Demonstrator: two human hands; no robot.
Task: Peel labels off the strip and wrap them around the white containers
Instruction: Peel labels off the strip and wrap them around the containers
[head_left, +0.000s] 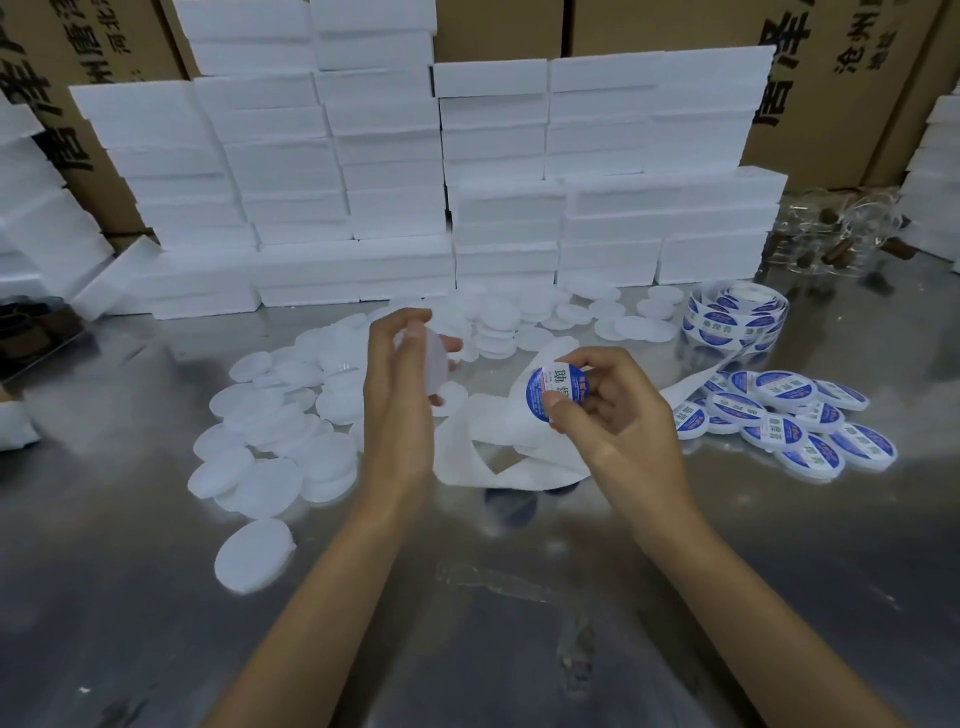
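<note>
Left hand (400, 374) raised above the shiny metal table (467, 597), fingers curled around a plain white round container (435, 364) held on edge. Right hand (613, 410) pinches a round blue-and-white printed label (555, 392) between thumb and fingers, just beside the loose white backing strip (498, 431) that trails across the table. Unlabelled white containers (270, 457) heaped to the left; labelled ones (789, 415) piled to the right. Label roll (737, 317) stands behind those. White foam boxes (395, 182) stacked along the back.

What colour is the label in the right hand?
Blue with a white band, label in the right hand, head view.
</note>
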